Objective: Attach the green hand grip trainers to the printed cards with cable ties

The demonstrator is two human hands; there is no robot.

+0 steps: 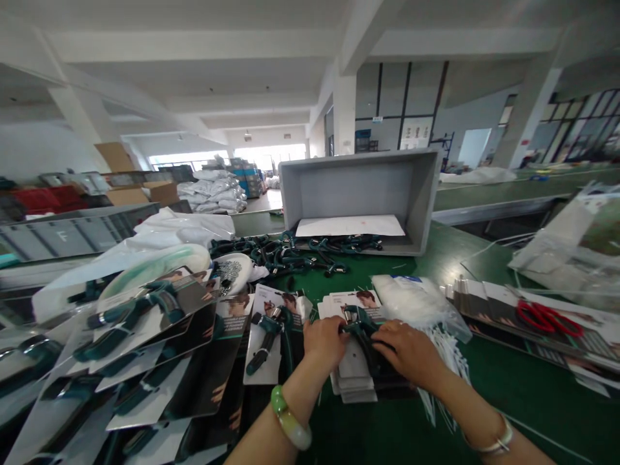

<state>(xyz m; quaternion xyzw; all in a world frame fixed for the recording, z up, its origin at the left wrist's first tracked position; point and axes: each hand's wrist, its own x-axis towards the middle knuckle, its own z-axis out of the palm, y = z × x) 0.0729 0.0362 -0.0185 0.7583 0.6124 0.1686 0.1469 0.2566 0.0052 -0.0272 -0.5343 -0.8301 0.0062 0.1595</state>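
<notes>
A pair of dark green pliers [359, 326] lies on the top card of a stack of printed backing cards [352, 369] in front of me. My left hand [325, 342] is closed at the left side of the pliers, near their head, with its fingertips partly hidden. Curled over the handles from the right is my right hand [405, 352]. Just left of the stack, a card with pliers mounted on it [264, 342] lies face up. White cable ties [448, 361] spill from a clear plastic bag [411, 297] beside my right hand.
Many carded pliers [140, 329] are piled at the left. Loose pliers [281, 255] lie before a grey bin [361, 187] tipped on its side. A white bowl [234, 274] holds small metal parts. Red-handled scissors [547, 318] rest on more cards at the right.
</notes>
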